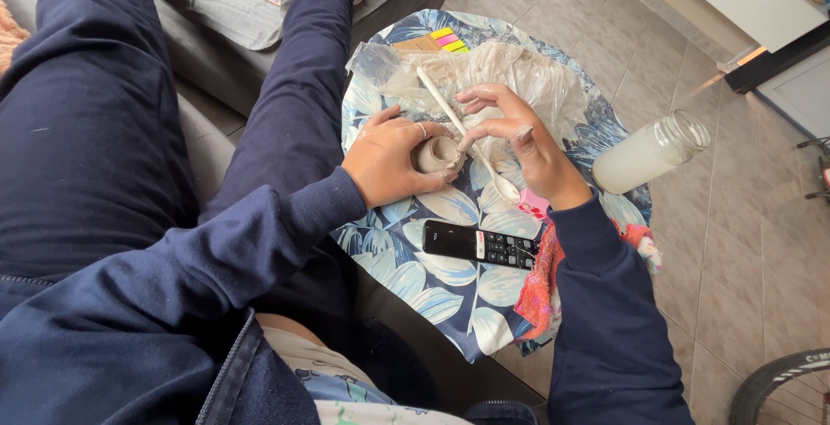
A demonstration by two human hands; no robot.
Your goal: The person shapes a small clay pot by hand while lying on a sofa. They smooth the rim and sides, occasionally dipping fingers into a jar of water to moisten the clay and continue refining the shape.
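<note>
A small grey clay pot [437, 153] sits on a round table covered with a blue leaf-print cloth [467, 291]. My left hand [389, 161] wraps around the pot from the left, fingers curled on its side. My right hand [519, 135] reaches over it from the right, fingertips at the pot's rim, and grips a pale wooden sculpting tool [445, 105] whose spoon-shaped end [506, 190] points toward me. Both hands are smeared with clay.
Crumpled clear plastic [510, 75] lies behind the pot. A glass jar of cloudy white water [648, 153] stands at the table's right edge. A black remote control [480, 243] lies in front; a pink cloth [540, 282] hangs beside it. Sticky notes [445, 40] sit at the far edge.
</note>
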